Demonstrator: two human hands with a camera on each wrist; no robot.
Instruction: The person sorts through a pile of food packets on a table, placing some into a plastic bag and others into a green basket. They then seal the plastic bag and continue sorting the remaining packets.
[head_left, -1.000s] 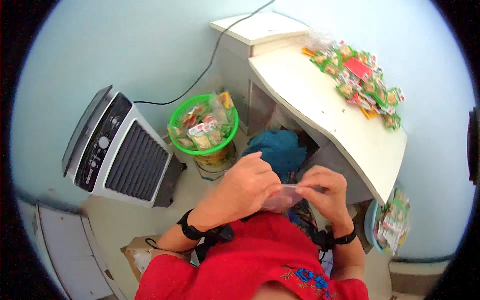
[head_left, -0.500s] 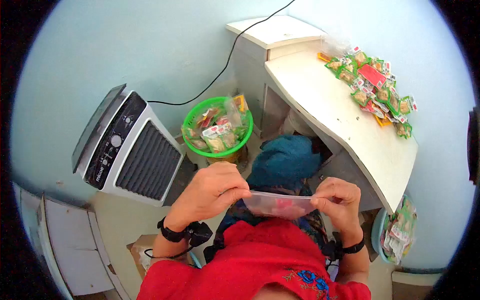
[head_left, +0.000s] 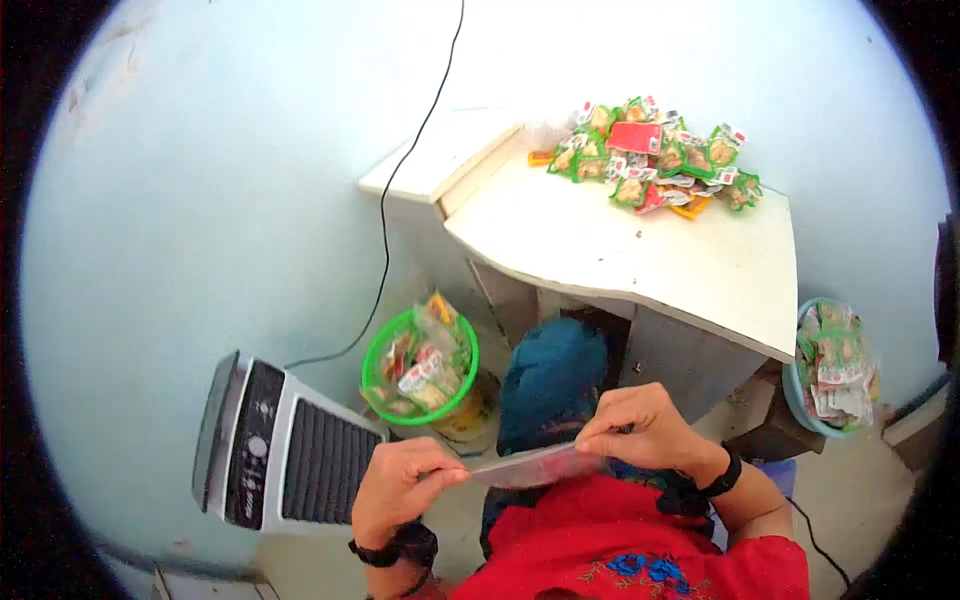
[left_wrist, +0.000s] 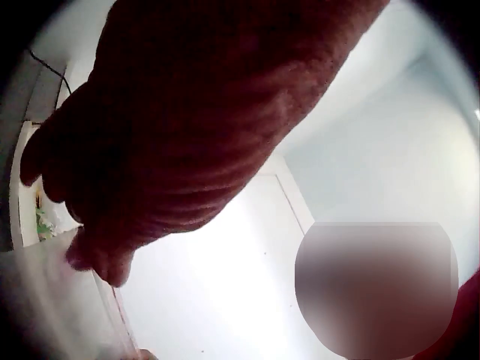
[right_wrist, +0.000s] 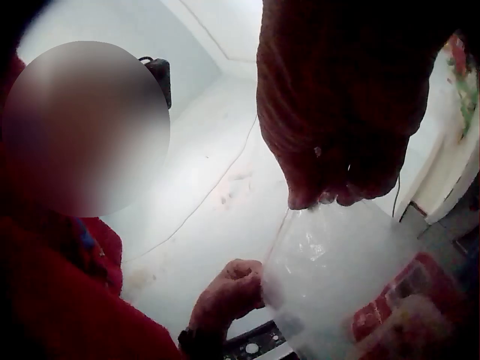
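Observation:
A clear plastic bag (head_left: pixel 525 468) is stretched between both hands over the person's lap. My left hand (head_left: pixel 402 488) pinches one end of its top edge between thumb and fingers. At the other end, my right hand (head_left: pixel 640 428) pinches the edge, a little higher in the head view. Through the film in the right wrist view shows a red packet (right_wrist: pixel 405 289) with something pale beside it, low in the bag. The left wrist view has the left hand (left_wrist: pixel 180 127) dark against the light, a strip of film by its fingertips.
A white desk (head_left: pixel 600 245) ahead bears a heap of small green-edged food packets (head_left: pixel 650 155). Left of the knees stands a green basket (head_left: pixel 375 360) of packets, beside an air cooler (head_left: pixel 310 460). A blue basin (head_left: pixel 795 400) with more packets is at the right. A black cable (head_left: pixel 387 225) crosses the wall.
The hands, close together a second ago, have moved apart and drawn the bag's edge taut. That edge now slants up toward the right hand. The head view has swung, showing more wall.

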